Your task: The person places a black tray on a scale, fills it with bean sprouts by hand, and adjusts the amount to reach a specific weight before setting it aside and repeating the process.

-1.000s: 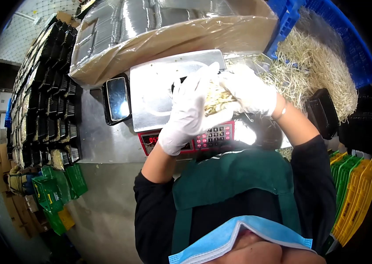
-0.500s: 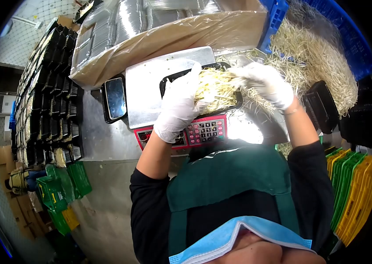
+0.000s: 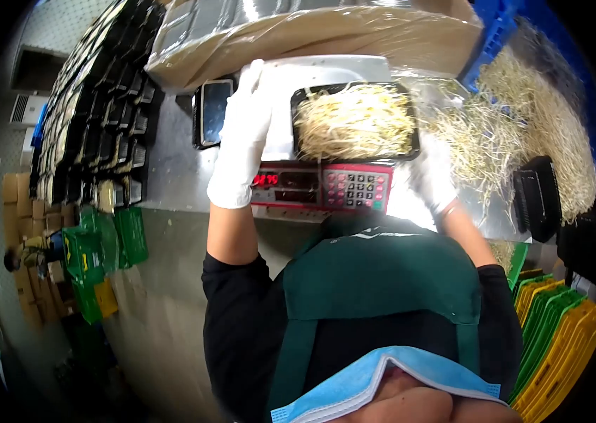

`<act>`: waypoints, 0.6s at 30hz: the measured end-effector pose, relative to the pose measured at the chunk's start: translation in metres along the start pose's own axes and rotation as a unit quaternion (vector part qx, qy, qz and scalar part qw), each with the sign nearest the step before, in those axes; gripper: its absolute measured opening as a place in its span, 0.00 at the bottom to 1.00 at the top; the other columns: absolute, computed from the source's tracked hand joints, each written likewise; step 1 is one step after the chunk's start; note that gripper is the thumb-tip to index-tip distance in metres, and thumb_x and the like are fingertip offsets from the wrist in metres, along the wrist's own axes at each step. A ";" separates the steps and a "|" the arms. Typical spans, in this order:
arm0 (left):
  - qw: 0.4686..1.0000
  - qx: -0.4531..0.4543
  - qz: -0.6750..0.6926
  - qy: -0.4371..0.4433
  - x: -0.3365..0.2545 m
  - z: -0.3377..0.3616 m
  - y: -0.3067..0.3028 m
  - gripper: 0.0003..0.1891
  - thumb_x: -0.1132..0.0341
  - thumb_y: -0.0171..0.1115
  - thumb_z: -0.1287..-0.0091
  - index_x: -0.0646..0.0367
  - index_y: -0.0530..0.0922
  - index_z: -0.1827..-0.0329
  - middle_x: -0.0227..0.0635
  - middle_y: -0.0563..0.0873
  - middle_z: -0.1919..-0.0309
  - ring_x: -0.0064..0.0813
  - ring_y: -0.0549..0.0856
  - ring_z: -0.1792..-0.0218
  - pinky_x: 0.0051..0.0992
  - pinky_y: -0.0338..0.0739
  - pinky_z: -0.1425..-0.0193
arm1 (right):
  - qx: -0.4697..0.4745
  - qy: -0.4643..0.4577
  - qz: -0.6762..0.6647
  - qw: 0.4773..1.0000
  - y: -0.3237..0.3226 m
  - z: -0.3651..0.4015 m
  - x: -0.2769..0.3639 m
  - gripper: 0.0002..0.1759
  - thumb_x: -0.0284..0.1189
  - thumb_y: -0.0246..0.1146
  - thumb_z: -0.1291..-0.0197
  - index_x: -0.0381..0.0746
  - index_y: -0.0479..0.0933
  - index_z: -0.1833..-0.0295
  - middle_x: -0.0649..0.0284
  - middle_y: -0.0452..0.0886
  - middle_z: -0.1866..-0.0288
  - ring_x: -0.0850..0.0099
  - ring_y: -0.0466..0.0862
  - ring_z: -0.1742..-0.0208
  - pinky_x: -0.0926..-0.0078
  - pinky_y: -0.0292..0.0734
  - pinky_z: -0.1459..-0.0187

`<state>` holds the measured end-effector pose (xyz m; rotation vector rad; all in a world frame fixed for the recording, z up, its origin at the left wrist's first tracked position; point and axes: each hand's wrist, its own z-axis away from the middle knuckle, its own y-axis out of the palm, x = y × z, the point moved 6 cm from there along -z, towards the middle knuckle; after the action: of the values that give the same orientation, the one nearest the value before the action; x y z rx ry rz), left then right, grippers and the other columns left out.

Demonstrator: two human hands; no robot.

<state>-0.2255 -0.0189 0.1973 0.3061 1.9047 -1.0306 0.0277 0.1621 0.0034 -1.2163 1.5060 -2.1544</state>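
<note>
A black plastic tray (image 3: 299,96) heaped with bean sprouts (image 3: 355,121) sits on the steel pan of a red digital scale (image 3: 305,185), whose red digits are lit. My left hand (image 3: 243,137), in a white glove, is to the left of the tray, with straight fingers pointing away from me and nothing in them. It overlaps the left end of the scale. My right hand (image 3: 433,175), gloved too, is low beside the tray's right end, its fingers smeared by motion.
Loose sprouts (image 3: 481,134) spill from a large pile (image 3: 555,134) against a blue crate (image 3: 587,77). An empty black tray (image 3: 539,197) leans at the right. Clear lids fill a plastic-lined carton (image 3: 312,41) behind. A phone (image 3: 214,113) lies left; filled trays (image 3: 93,120) are stacked beyond.
Both hands have come off the sprouts: the left drew away to the left, the right moved down toward me. The tray now rests untouched by the left hand. The view has shifted.
</note>
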 end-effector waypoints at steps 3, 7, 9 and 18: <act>0.998 -0.042 0.055 0.016 0.042 0.028 -0.032 0.33 0.56 0.56 0.29 0.68 0.59 0.27 0.55 0.67 0.31 0.44 0.68 0.31 0.34 0.59 0.27 | -0.217 -0.149 0.176 0.949 -0.089 -0.004 0.008 0.30 0.28 0.63 0.41 0.41 0.69 0.32 0.49 0.74 0.37 0.56 0.74 0.38 0.60 0.67 0.36; 0.980 -0.095 -0.093 0.149 0.030 0.050 -0.032 0.35 0.56 0.68 0.37 0.67 0.65 0.32 0.54 0.72 0.38 0.48 0.75 0.41 0.38 0.71 0.37 | -0.209 -0.241 -0.242 0.916 -0.142 0.002 0.075 0.21 0.26 0.53 0.30 0.35 0.70 0.33 0.54 0.76 0.36 0.68 0.76 0.37 0.71 0.67 0.34; 0.984 0.060 -0.135 0.098 0.006 0.049 0.019 0.31 0.51 0.74 0.45 0.67 0.75 0.48 0.53 0.78 0.54 0.46 0.80 0.54 0.40 0.77 0.53 | -0.163 -0.340 -0.108 0.920 -0.145 0.009 0.151 0.20 0.29 0.55 0.32 0.37 0.73 0.36 0.54 0.77 0.37 0.58 0.77 0.38 0.65 0.68 0.35; 0.954 0.135 -0.037 0.267 0.002 0.011 0.109 0.40 0.46 0.68 0.44 0.63 0.68 0.34 0.48 0.78 0.46 0.47 0.77 0.47 0.49 0.66 0.39 | -0.185 -0.435 0.061 0.879 -0.116 0.002 0.171 0.22 0.36 0.55 0.33 0.35 0.75 0.39 0.50 0.81 0.48 0.55 0.82 0.51 0.64 0.77 0.48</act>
<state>-0.1571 0.0394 0.1349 0.7367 2.2601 -1.3626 -0.0482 0.1072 0.1875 -1.8007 1.4942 -0.9685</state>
